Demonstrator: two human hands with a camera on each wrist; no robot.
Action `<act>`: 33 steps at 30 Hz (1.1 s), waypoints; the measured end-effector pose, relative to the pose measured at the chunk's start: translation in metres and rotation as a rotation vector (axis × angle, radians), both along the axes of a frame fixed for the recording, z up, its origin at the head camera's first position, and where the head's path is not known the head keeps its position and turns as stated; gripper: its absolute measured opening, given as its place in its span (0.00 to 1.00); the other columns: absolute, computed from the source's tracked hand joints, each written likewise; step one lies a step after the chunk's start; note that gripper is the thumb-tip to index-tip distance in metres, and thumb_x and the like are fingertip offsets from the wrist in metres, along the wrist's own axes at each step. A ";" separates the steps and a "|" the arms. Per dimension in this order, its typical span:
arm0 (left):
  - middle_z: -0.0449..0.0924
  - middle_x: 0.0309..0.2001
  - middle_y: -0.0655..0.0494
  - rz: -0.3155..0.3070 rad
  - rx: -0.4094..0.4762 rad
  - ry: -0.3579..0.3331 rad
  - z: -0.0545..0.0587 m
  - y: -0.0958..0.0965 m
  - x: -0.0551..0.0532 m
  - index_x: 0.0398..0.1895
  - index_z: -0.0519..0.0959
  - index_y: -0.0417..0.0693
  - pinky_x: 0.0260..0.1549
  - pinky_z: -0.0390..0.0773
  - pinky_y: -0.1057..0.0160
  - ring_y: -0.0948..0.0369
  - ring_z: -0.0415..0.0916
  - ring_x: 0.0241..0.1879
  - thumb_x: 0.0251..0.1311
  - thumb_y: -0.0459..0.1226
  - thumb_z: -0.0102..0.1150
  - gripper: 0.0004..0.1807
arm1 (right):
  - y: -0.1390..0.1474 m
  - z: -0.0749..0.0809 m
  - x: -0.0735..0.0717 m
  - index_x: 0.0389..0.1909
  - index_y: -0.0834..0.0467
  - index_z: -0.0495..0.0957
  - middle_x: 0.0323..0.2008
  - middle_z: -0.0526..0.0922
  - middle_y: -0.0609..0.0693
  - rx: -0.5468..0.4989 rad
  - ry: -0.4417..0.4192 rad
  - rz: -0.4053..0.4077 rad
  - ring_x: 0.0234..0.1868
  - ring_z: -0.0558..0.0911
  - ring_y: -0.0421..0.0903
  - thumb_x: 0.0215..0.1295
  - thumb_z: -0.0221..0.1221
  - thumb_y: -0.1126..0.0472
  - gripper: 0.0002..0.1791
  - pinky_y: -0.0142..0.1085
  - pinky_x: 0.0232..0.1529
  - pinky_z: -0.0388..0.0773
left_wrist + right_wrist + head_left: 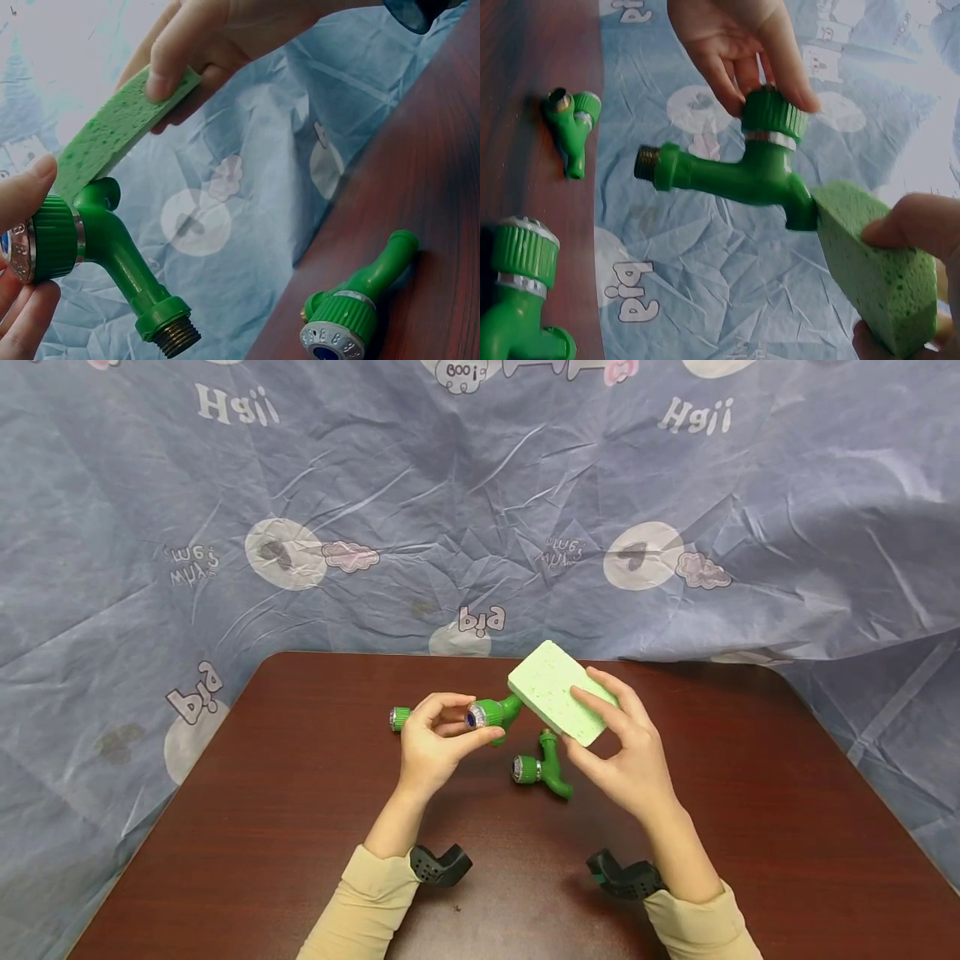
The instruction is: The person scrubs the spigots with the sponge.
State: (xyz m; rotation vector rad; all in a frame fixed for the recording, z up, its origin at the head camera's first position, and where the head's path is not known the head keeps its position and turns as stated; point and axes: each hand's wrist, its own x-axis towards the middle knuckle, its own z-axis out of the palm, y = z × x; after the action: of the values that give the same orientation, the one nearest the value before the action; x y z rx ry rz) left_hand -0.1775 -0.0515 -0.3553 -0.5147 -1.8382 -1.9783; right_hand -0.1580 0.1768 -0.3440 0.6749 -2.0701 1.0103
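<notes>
My left hand [431, 739] grips a green tap [491, 713] by its ribbed knob, above the table. In the left wrist view the threaded inlet of this tap [124, 244] points down and to the right. Fingers and thumb of my right hand [633, 747] hold a light green sponge [558, 689] by its outer end. The sponge [874, 259] appears to touch the tap's spout in the right wrist view. A second green tap [552, 767] lies on the table between my forearms, below the sponge.
Partly hidden behind my left hand, a third green tap [400, 718] lies on the table. The dark reddish-brown table [247, 818] has rounded far corners. Behind it hangs a wrinkled blue printed cloth [480, 485]. Black bands [442, 865] sit on both wrists.
</notes>
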 end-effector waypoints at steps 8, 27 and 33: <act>0.78 0.34 0.39 0.034 0.010 -0.023 0.001 -0.001 0.000 0.39 0.77 0.26 0.35 0.83 0.58 0.57 0.77 0.30 0.35 0.22 0.73 0.23 | -0.006 0.026 0.017 0.42 0.73 0.78 0.53 0.72 0.71 -0.115 0.025 0.028 0.54 0.72 0.60 0.35 0.63 0.80 0.25 0.25 0.49 0.67; 0.81 0.40 0.41 -0.161 0.085 0.000 -0.024 0.001 -0.016 0.44 0.78 0.26 0.36 0.82 0.56 0.59 0.82 0.35 0.36 0.19 0.71 0.25 | -0.005 0.001 0.003 0.45 0.63 0.81 0.56 0.74 0.61 0.048 0.023 0.180 0.53 0.75 0.54 0.36 0.64 0.72 0.26 0.26 0.50 0.69; 0.80 0.43 0.41 -0.201 0.036 -0.062 -0.024 -0.001 -0.015 0.46 0.79 0.31 0.40 0.81 0.51 0.56 0.81 0.39 0.38 0.20 0.71 0.25 | -0.002 -0.005 -0.002 0.48 0.60 0.81 0.58 0.73 0.56 0.060 0.014 0.161 0.54 0.74 0.51 0.38 0.63 0.70 0.27 0.25 0.49 0.69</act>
State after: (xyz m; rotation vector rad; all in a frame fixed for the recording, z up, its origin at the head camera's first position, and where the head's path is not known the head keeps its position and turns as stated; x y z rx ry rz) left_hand -0.1928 -0.0523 -0.3798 -0.6568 -1.8465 -2.1763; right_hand -0.1599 0.1743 -0.3487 0.8888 -2.0664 1.0322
